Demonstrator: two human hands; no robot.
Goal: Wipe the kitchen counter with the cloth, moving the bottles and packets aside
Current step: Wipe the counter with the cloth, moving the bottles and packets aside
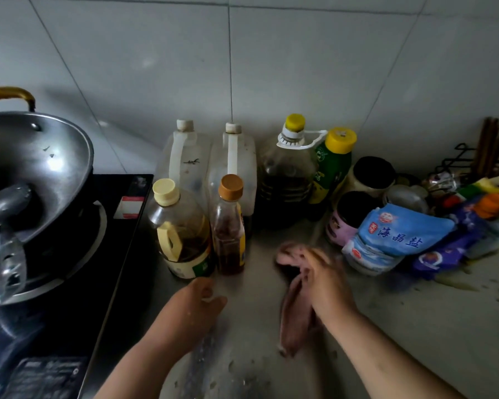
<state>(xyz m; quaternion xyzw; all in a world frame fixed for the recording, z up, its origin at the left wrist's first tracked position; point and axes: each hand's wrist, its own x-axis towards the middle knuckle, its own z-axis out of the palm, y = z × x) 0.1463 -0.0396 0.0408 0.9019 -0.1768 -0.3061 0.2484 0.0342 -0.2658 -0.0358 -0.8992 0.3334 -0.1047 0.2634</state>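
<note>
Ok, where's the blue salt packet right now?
In the head view, the blue salt packet lies right of the cloth, against a dark-lidded jar.

A metal wok [55,156] with a brass-coloured handle [9,95] sits on the black cooktop [118,269] at the left, and a steel ladle [3,203] lies inside it. Grey wall tiles [300,67] rise behind. Dark chopsticks [487,145] stand in a wire rack [455,159] at the far right.

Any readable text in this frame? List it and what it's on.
"海晶盐": on the blue salt packet.
Small red logos on that same packet: too small to read.
Labels on the oil bottle, the green bottle and the purple packet: blurred, unreadable.
Red and white stove sticker: unreadable.
</note>
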